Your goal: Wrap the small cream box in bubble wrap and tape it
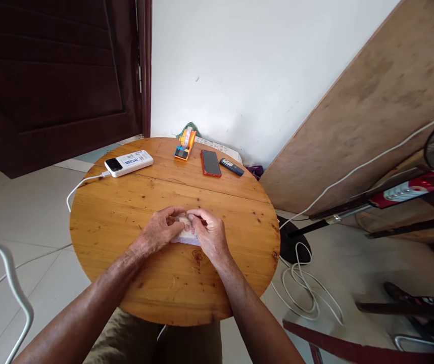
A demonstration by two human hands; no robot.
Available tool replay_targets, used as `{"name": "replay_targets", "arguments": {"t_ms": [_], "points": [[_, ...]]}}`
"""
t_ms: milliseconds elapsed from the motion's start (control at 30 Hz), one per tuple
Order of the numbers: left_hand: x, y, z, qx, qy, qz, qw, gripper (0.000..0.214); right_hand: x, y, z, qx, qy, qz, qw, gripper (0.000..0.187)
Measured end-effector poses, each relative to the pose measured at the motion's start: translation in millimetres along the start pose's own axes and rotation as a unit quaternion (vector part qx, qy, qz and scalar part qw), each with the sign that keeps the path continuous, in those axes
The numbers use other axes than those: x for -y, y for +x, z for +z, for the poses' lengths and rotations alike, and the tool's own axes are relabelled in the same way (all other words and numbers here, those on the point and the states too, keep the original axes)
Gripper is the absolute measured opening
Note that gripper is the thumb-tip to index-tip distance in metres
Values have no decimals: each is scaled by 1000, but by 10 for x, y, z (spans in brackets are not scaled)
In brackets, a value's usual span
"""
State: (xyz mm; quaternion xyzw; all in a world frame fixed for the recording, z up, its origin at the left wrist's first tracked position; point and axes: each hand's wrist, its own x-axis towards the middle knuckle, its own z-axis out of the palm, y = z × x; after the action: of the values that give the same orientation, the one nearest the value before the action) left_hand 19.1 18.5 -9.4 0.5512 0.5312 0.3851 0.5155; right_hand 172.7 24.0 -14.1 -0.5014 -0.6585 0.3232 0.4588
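A small, pale folded cloth (185, 237) with pink marks lies on the round wooden table (144, 273), near its middle. My left hand (161, 230) grips its left and far side with thumb and fingers bent inward. From the right, my right hand (211, 233) pinches the far edge of the same cloth. The fingertips of both hands nearly meet above it. My fingers hide part of the cloth, so its full shape cannot be made out.
Toward the table's back stand a white power bank (135, 163) with a plugged-in cable, an orange tape dispenser (185, 144), a red-edged phone (211, 163) and a dark remote-like device (232, 167). A white wall (239, 65) rises behind. Cables (315, 303) coil on the floor at right.
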Motion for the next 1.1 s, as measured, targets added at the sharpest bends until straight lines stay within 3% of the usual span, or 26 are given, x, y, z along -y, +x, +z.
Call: {"name": "replay_targets", "arguments": {"t_ms": [133, 300, 600, 867, 1100], "points": [[-8, 9, 1, -26, -31, -11, 999, 65, -4, -4, -11, -4, -4, 11, 1000, 19], [40, 57, 26, -6, -86, -6, 996, 78, 10, 18, -120, 6, -1, 11, 1000, 17], [80, 64, 10, 10, -82, 2, 997, 69, 148, 40, -293, 70, -80, -47, 993, 20], [78, 51, -14, 22, -57, 19, 998, 60, 171, -169, -266, 39, -274, -171, 946, 22], [76, 45, -15, 17, -71, 9, 997, 58, 226, -284, -276, 50, -346, -198, 916, 23]]}}
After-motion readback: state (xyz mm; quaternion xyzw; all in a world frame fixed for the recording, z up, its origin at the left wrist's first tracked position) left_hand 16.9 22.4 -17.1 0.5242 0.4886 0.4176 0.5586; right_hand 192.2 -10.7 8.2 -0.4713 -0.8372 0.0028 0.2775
